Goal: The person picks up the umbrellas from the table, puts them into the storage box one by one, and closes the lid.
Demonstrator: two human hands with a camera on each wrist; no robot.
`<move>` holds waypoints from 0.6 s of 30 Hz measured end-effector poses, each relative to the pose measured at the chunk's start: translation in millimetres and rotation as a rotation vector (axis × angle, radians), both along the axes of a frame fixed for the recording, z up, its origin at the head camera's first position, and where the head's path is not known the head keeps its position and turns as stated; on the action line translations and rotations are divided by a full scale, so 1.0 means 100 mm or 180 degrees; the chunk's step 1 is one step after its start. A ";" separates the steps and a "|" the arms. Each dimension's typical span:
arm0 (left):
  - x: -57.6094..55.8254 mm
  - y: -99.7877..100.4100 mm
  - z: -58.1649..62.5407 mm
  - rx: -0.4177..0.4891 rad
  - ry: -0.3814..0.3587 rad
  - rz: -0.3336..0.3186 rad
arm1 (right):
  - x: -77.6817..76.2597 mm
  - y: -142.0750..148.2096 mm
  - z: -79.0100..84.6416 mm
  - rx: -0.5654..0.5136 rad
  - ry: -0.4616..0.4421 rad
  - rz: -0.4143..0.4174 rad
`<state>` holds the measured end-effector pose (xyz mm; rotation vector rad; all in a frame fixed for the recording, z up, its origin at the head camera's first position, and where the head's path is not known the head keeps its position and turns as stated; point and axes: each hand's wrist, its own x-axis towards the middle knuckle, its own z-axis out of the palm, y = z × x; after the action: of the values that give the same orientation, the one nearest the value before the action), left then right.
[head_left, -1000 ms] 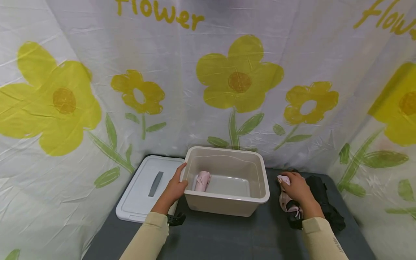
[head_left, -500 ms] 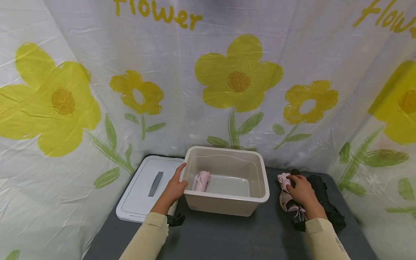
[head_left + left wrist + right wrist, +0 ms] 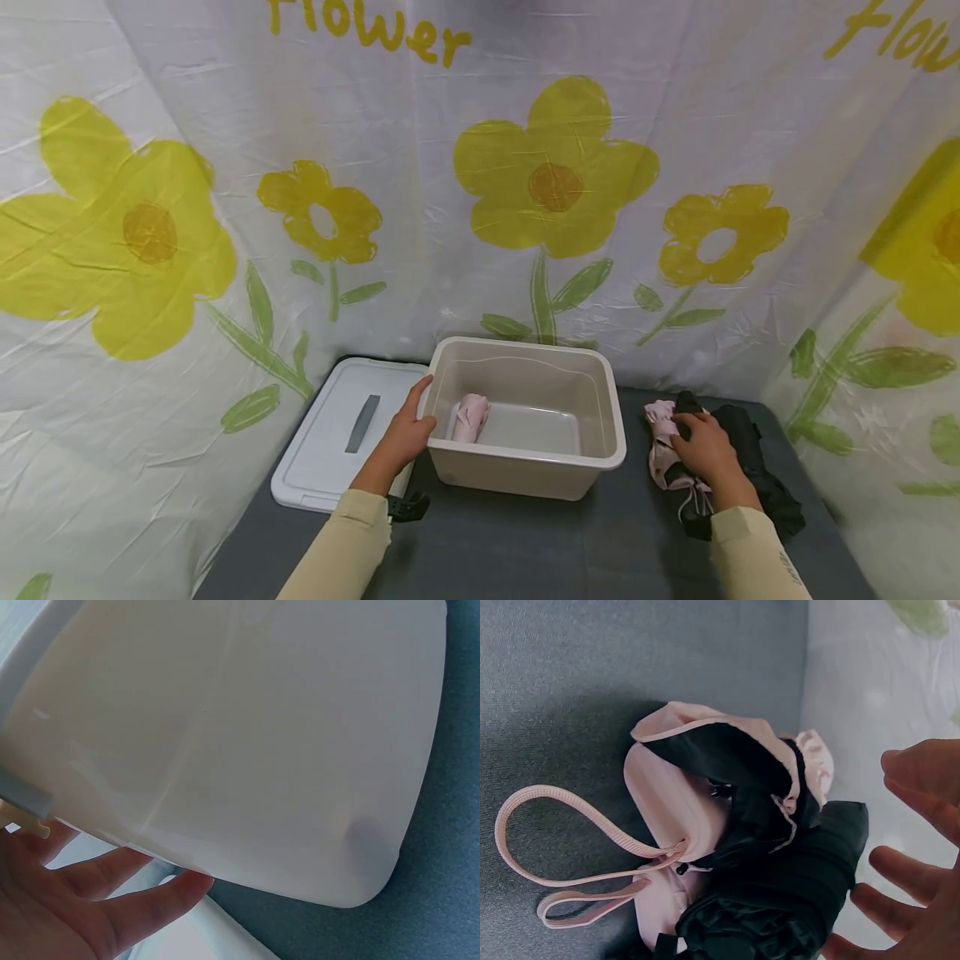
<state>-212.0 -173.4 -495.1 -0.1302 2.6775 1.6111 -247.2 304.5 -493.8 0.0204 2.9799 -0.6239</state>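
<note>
My left hand (image 3: 402,433) holds the left rim of a beige storage bin (image 3: 517,477), fingers against its outer wall in the left wrist view. A small rolled pink cloth bundle (image 3: 471,418) lies inside the bin. Over at the right, my right hand (image 3: 705,446) hovers above a group of folded things, fingers spread and curved. Nearest them in the right wrist view is a rolled black folding umbrella (image 3: 784,889), apart from the fingertips. Beside it lies a loosely folded pink umbrella (image 3: 679,806) with black lining and a looped pink strap (image 3: 562,791).
A white lid (image 3: 318,450) with a grey handle lies left of the bin. More dark folded fabric (image 3: 761,467) lies right of my right hand. A curtain (image 3: 420,292) with yellow flowers hangs behind the dark tabletop (image 3: 517,550).
My right hand has come off the top of the pink umbrella and shifted right and slightly toward me, over the black one. The left hand and bin stay in place.
</note>
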 end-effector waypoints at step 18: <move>0.00 0.00 0.01 0.0058 -0.0003 0.0010 | -0.08 0.13 -0.05 0.0038 -0.0288 -0.0060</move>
<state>-211.8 -173.2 -493.7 -0.1349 2.6626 1.6353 -254.7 317.5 -499.0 0.0754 2.8995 -0.5908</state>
